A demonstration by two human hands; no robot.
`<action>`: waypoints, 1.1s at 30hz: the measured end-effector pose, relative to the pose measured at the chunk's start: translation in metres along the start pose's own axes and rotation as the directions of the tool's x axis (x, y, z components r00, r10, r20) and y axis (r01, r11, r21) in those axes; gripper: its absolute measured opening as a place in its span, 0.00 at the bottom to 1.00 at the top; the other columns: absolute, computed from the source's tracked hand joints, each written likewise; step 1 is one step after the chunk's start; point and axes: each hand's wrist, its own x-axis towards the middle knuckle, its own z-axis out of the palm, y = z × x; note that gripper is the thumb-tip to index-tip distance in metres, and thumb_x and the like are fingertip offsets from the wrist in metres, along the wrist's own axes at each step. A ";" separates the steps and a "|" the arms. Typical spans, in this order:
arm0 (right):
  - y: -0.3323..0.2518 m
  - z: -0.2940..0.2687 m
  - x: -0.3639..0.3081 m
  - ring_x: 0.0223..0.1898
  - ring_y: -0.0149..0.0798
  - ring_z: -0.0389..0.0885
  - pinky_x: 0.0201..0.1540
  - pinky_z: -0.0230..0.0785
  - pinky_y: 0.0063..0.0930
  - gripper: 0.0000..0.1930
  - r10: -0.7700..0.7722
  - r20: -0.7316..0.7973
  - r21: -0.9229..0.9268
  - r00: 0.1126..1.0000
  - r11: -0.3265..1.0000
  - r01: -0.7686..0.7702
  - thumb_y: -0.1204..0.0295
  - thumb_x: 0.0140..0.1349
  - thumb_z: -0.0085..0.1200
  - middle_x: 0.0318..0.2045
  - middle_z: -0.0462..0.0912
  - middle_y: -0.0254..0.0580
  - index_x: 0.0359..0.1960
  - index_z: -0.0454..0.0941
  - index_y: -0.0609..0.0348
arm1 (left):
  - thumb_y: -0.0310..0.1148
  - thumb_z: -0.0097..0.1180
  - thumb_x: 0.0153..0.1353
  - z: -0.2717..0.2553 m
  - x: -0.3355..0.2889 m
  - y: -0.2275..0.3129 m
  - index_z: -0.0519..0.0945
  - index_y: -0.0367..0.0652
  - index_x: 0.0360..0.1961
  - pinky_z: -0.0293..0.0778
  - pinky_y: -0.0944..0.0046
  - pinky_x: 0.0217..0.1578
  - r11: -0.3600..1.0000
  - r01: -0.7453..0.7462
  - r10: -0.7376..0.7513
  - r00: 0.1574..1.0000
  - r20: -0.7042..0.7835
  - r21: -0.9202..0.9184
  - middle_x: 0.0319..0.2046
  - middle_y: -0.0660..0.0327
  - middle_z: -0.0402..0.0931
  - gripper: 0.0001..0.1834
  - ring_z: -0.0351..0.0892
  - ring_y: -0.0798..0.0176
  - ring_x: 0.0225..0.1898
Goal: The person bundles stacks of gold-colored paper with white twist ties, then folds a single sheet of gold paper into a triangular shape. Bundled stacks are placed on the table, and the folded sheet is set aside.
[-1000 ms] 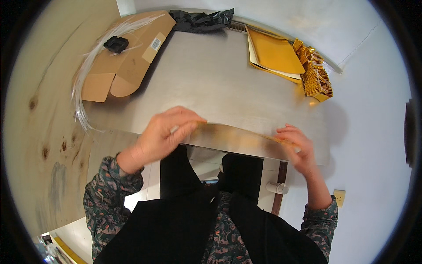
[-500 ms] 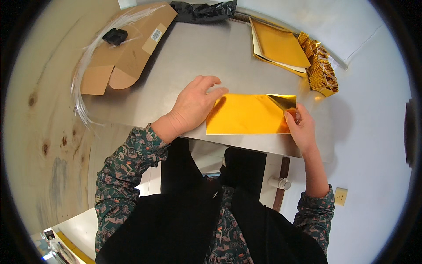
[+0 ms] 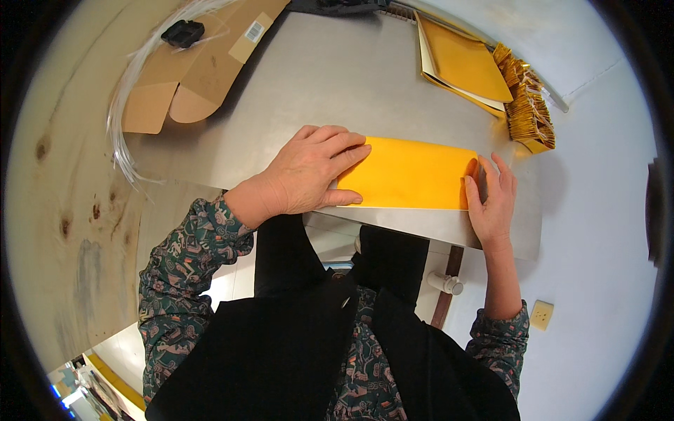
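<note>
Flat cardboard box [image 3: 200, 70] w/ black clip [image 3: 182, 32]; gold sheet stack [image 3: 463, 63] far right.

Left hand [image 3: 303, 175] lies flat on the gold sheet [image 3: 411, 174] on the grey tabletop [image 3: 330, 84]; right hand [image 3: 491, 200] presses the sheet's right edge.

The flat sheet [image 3: 411, 174] near the front edge of the desk [image 3: 330, 91] is showing bright yellow-orange. The desk is looking grey and a bit shiny. At the back left corner the cardboard box [image 3: 200, 67] is showing light brown, with a small black thing [image 3: 182, 33] on it and thin white strings [image 3: 130, 105] beside it. Near the back right corner a stack of sheets [image 3: 463, 63] is glowing golden yellow, and the little folded pieces [image 3: 530, 112] are shining gold. The sleeves [image 3: 193, 259] are showing dark green with small red and pale shapes. The vest [image 3: 281, 365] is looking black.
</note>
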 end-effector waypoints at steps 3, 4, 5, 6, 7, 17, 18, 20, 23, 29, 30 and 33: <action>-0.010 -0.003 0.002 0.65 0.58 0.73 0.70 0.62 0.51 0.20 -0.070 -0.037 0.008 0.997 0.997 0.071 0.71 0.65 0.61 0.64 0.76 0.54 0.58 0.79 0.60 | 0.57 0.65 0.62 -0.001 0.000 0.000 0.75 0.42 0.67 0.65 0.48 0.67 1.000 0.007 -0.007 1.000 0.017 -0.012 0.66 0.54 0.72 0.40 0.69 0.49 0.67; -0.014 -0.001 0.001 0.64 0.58 0.74 0.70 0.62 0.51 0.19 -0.080 -0.015 0.096 0.997 0.992 0.081 0.72 0.65 0.60 0.63 0.76 0.54 0.58 0.79 0.60 | 0.57 0.65 0.62 -0.002 0.000 0.001 0.75 0.42 0.67 0.64 0.48 0.67 1.000 0.009 -0.009 1.000 0.023 -0.017 0.66 0.54 0.72 0.40 0.69 0.49 0.67; -0.018 0.001 0.000 0.64 0.58 0.74 0.70 0.63 0.51 0.19 -0.082 -0.004 0.173 0.997 0.982 0.081 0.73 0.65 0.60 0.62 0.77 0.54 0.57 0.79 0.60 | 0.57 0.65 0.62 -0.004 0.000 0.002 0.75 0.42 0.67 0.64 0.48 0.67 1.000 0.023 -0.022 0.999 0.032 -0.009 0.66 0.54 0.72 0.40 0.69 0.49 0.67; -0.018 0.001 -0.001 0.63 0.58 0.75 0.70 0.63 0.51 0.18 -0.080 -0.003 0.238 0.997 0.968 0.079 0.73 0.65 0.59 0.61 0.78 0.54 0.57 0.79 0.60 | 0.57 0.65 0.61 -0.005 -0.001 0.003 0.75 0.42 0.68 0.63 0.48 0.68 1.000 0.025 -0.025 0.999 0.035 -0.006 0.66 0.54 0.72 0.40 0.69 0.48 0.67; -0.017 0.000 -0.001 0.63 0.58 0.76 0.70 0.63 0.51 0.18 -0.081 0.041 0.255 0.996 0.964 0.068 0.74 0.65 0.59 0.61 0.79 0.54 0.56 0.79 0.60 | 0.56 0.66 0.61 -0.005 0.000 0.005 0.75 0.42 0.68 0.63 0.48 0.68 1.000 0.019 -0.019 0.999 0.030 -0.009 0.66 0.54 0.71 0.40 0.68 0.48 0.68; -0.067 0.000 0.015 0.71 0.56 0.69 0.75 0.55 0.51 0.25 -0.169 0.151 0.359 0.974 0.927 0.105 0.62 0.71 0.56 0.68 0.74 0.55 0.62 0.73 0.67 | 0.55 0.65 0.61 -0.012 -0.003 0.010 0.76 0.42 0.66 0.62 0.47 0.69 0.999 0.054 -0.054 0.996 0.068 0.004 0.65 0.53 0.72 0.38 0.67 0.46 0.68; -0.086 0.009 0.013 0.73 0.55 0.67 0.77 0.53 0.51 0.28 -0.204 0.182 0.341 0.962 0.931 0.133 0.58 0.71 0.56 0.69 0.73 0.55 0.64 0.72 0.68 | 0.56 0.66 0.60 -0.013 -0.001 0.009 0.76 0.42 0.66 0.62 0.46 0.68 0.999 0.045 -0.046 0.997 0.069 0.012 0.65 0.54 0.73 0.39 0.68 0.46 0.67; -0.109 0.021 0.009 0.75 0.54 0.64 0.79 0.50 0.50 0.32 -0.242 0.214 0.319 0.946 0.933 0.166 0.55 0.72 0.54 0.71 0.71 0.56 0.68 0.70 0.69 | 0.57 0.66 0.59 -0.014 -0.001 0.008 0.76 0.42 0.66 0.63 0.46 0.68 0.999 0.033 -0.033 0.997 0.075 0.003 0.65 0.54 0.73 0.40 0.69 0.46 0.66; -0.110 0.030 0.009 0.77 0.53 0.61 0.79 0.48 0.50 0.34 -0.217 0.245 0.292 0.945 0.946 0.141 0.53 0.73 0.53 0.72 0.69 0.56 0.70 0.67 0.68 | 0.57 0.66 0.59 -0.015 -0.001 0.008 0.76 0.41 0.66 0.63 0.47 0.67 0.999 0.030 -0.031 0.997 0.077 0.011 0.65 0.52 0.72 0.41 0.69 0.45 0.66; -0.083 0.027 0.004 0.78 0.51 0.59 0.80 0.46 0.49 0.36 -0.091 0.250 0.194 0.964 0.980 0.043 0.50 0.75 0.49 0.74 0.67 0.54 0.72 0.65 0.68 | 0.59 0.64 0.60 -0.013 -0.004 0.010 0.77 0.42 0.66 0.62 0.47 0.68 0.998 0.057 -0.059 0.996 0.072 0.027 0.65 0.55 0.73 0.40 0.69 0.46 0.66; -0.083 0.028 0.004 0.78 0.51 0.59 0.80 0.46 0.49 0.36 -0.088 0.250 0.185 0.964 0.982 0.042 0.50 0.75 0.49 0.74 0.67 0.54 0.72 0.65 0.68 | 0.59 0.64 0.61 -0.013 -0.004 0.010 0.77 0.42 0.66 0.62 0.47 0.69 0.998 0.058 -0.060 0.995 0.076 0.028 0.65 0.55 0.72 0.40 0.69 0.46 0.66; -0.086 0.030 0.003 0.78 0.52 0.59 0.80 0.45 0.48 0.36 -0.060 0.261 0.185 0.963 0.983 0.011 0.49 0.75 0.48 0.74 0.66 0.54 0.73 0.65 0.68 | 0.59 0.64 0.61 -0.015 -0.002 0.011 0.77 0.42 0.66 0.62 0.47 0.69 0.997 0.066 -0.069 0.993 0.094 0.030 0.65 0.54 0.72 0.40 0.69 0.46 0.66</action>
